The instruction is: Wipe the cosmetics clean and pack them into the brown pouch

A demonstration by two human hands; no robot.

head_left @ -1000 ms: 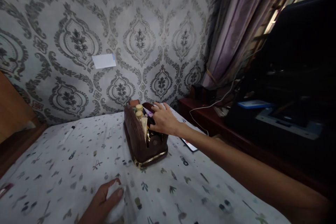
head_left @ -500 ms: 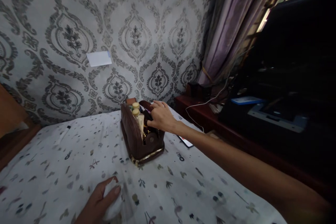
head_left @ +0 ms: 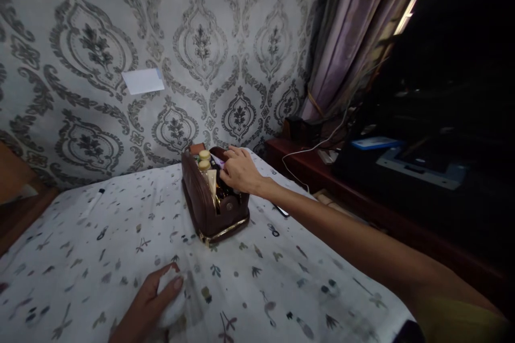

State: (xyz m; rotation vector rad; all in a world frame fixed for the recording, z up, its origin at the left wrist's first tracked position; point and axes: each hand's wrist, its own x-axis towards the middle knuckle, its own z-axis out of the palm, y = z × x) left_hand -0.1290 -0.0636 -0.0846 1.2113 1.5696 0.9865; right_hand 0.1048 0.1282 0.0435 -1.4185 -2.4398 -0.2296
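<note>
A brown leather-look cosmetic bag (head_left: 197, 198) stands unzipped on the patterned sheet. Two cream-capped bottles (head_left: 204, 159) and a pale tube (head_left: 212, 185) poke up inside it, with darker items beside them that I cannot make out. My right hand (head_left: 241, 170) reaches across the bag's right side, its thumb over the opening and its fingers curled at the far right edge; some fingertips are hidden. At the near left, my left hand (head_left: 151, 300) is closed around a soft white wad (head_left: 171, 305), which looks like tissue or cloth.
A white marker-like stick with a dark end (head_left: 94, 202) lies on the sheet (head_left: 120, 273) at the left. Partly behind my right forearm is a phone (head_left: 282, 211). To the right stands a dark red table (head_left: 277, 147) with a white cable (head_left: 306, 151) and a blue-edged item (head_left: 376, 142).
The view has shifted slightly, so the bag and wall appear a little further left and higher. My right hand stays at the bag; the left still holds the white wad.
</note>
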